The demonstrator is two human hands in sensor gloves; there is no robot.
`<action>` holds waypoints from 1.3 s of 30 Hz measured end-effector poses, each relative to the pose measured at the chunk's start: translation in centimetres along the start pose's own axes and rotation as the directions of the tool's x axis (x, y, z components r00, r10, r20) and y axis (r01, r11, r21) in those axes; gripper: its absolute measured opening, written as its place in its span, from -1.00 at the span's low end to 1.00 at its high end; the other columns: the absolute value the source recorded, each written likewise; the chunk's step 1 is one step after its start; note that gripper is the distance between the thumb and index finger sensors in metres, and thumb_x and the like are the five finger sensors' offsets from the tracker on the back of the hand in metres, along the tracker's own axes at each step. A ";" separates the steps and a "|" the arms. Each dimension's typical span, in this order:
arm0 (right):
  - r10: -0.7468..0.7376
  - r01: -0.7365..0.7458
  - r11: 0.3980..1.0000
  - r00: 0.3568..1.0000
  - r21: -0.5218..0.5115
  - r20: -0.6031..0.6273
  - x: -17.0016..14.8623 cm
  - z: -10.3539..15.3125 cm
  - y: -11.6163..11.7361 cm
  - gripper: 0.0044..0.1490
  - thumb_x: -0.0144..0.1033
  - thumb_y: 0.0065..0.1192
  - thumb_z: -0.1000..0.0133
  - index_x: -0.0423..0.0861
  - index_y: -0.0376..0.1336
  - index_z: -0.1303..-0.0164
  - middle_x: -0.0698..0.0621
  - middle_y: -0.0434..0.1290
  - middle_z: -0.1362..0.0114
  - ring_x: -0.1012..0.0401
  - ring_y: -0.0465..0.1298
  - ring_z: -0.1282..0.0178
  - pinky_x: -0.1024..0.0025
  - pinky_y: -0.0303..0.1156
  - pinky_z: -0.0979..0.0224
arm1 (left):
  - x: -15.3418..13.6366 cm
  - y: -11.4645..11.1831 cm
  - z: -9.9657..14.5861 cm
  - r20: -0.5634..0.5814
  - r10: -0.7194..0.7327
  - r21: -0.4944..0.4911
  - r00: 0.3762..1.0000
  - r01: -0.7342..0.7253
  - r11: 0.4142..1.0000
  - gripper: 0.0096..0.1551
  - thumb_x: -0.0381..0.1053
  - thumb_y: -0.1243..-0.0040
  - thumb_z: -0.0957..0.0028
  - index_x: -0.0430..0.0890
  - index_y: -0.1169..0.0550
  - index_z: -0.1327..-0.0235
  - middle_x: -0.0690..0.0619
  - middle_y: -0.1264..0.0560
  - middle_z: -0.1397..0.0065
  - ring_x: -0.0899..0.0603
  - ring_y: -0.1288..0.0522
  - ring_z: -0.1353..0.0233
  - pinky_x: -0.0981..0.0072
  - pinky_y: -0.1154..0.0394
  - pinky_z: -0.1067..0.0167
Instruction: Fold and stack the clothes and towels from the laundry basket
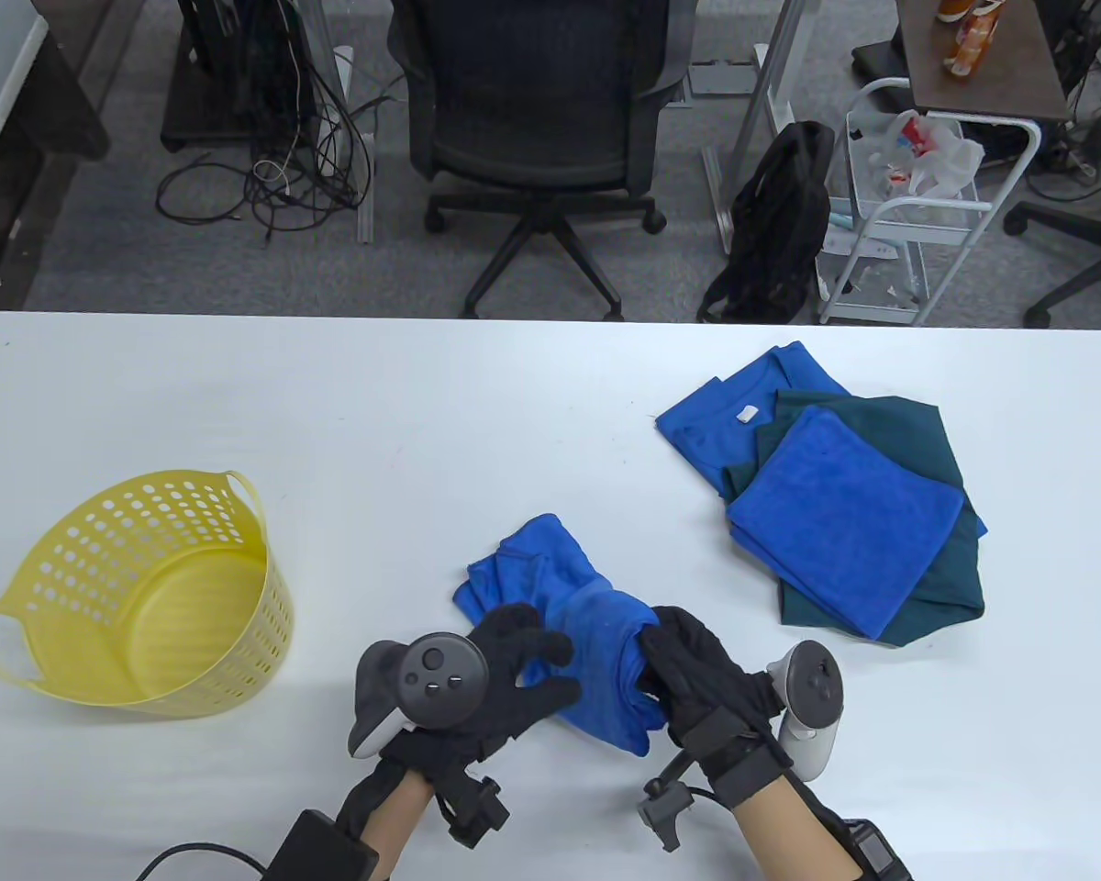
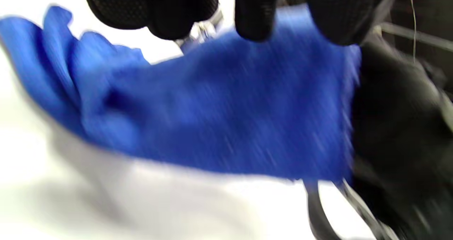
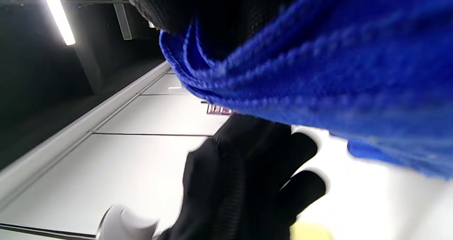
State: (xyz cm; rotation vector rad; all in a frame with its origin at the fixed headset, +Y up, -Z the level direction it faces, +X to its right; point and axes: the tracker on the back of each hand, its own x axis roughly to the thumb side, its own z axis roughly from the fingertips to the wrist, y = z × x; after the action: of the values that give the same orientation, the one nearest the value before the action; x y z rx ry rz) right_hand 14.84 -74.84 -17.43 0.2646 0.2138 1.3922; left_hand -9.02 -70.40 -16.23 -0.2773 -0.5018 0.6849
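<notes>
The crumpled blue towel (image 1: 569,624) lies at the near middle of the white table (image 1: 422,413), its long axis running from far left to near right, between the two hands. The right hand (image 1: 697,679) grips its near-right end, while the left hand (image 1: 514,670) rests spread-fingered on its left side, both equally near. It is soft, looped terry; the perforated yellow plastic basket (image 1: 147,606) sits left, the folded stack (image 1: 835,505) far right.

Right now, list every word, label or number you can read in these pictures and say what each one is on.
No text can be read.
White tag on the blue shirt: too small to read.
Reddish sign on the wall behind the left hand: blurred.
Bottles on the side table: labels too small.
</notes>
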 end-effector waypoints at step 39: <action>0.186 -0.187 0.982 0.982 0.021 0.027 2.8 -0.1 -1.7 -0.51 -0.33 -0.04 -0.40 -0.27 0.20 -0.46 -0.32 0.43 -0.39 0.25 0.59 0.11 0.32 0.60 -0.01 | -1.4 4.2 2.2 -0.028 0.127 0.278 0.992 -0.114 0.954 -0.46 0.16 -0.13 -0.32 0.00 -0.46 -0.51 -0.34 -0.28 -0.73 -0.47 -0.37 -0.60 -0.36 -0.37 -0.42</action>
State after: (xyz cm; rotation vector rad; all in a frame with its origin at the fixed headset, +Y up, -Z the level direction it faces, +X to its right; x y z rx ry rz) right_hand 16.88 -72.38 -18.00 0.3276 0.1884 1.5720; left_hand -13.33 -68.04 -16.57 -0.0605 -0.3413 0.8560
